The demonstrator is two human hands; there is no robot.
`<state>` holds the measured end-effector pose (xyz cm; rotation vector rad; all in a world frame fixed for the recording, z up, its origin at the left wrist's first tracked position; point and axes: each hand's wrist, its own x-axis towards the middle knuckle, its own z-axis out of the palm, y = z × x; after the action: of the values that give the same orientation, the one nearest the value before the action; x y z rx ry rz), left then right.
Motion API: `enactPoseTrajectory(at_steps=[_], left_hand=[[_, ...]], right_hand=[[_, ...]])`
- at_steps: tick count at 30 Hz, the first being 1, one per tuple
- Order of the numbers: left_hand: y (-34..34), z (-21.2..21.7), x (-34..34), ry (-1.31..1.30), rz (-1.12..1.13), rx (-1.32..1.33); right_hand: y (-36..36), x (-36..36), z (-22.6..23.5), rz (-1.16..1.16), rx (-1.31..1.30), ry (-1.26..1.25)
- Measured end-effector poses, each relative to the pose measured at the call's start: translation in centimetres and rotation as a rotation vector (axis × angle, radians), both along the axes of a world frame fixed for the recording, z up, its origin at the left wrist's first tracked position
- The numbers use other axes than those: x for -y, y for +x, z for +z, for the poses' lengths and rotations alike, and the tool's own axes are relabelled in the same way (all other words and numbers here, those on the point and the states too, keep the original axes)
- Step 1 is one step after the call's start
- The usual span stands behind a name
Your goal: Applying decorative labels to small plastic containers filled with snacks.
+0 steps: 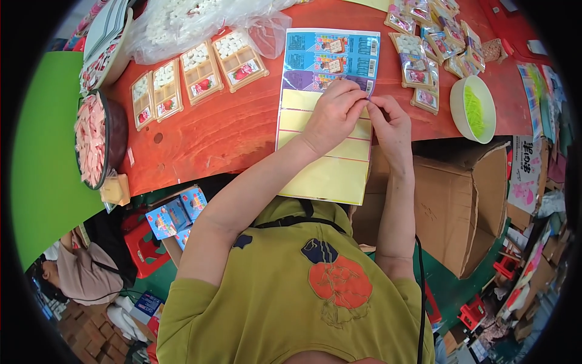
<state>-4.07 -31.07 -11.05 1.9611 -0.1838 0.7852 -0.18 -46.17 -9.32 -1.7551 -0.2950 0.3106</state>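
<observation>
Item: sticker sheet [327,115], glossy paper, lying flat on the red table [230,133] at my 12 o'clock; upper rows printed blue and purple, lower rows bare yellow backing.

My left hand [332,115] and right hand [388,124] pinch the purple sticker's right edge at 1 o'clock.

Step, as I judge it: peeling one sticker free. Next calls for a slow, even pull.

Filled plastic trays [197,73] at 10 o'clock; white bowl [473,109] at 2 o'clock.

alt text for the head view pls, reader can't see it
Both hands, left hand and right hand, pinch a label at the right edge of a yellow sticker sheet on an orange-red table, with compartment trays behind.
</observation>
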Motion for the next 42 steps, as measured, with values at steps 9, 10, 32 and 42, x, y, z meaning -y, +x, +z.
enactPoseTrajectory(at_steps=[9, 10, 32, 42], left_hand=[[0.1, -0.4, -0.3, -0.049, -0.031, -0.014], [0.1, -0.4, -0.4, -0.048, -0.031, -0.014], [-6.5, 6.8, -12.5, -1.116, 0.183, -0.003], [-22.2, 12.4, -20.3, -1.058, 0.523, 0.303]], right_hand=[[0.0, -0.8, 0.0, 0.083, 0.467, -0.125], [0.1, -0.7, -0.2, 0.072, 0.491, -0.119], [4.8, -3.7, -0.7, -0.272, 0.52, -0.519], [4.7, -6.5, 1.7, -0.183, 0.589, -0.977]])
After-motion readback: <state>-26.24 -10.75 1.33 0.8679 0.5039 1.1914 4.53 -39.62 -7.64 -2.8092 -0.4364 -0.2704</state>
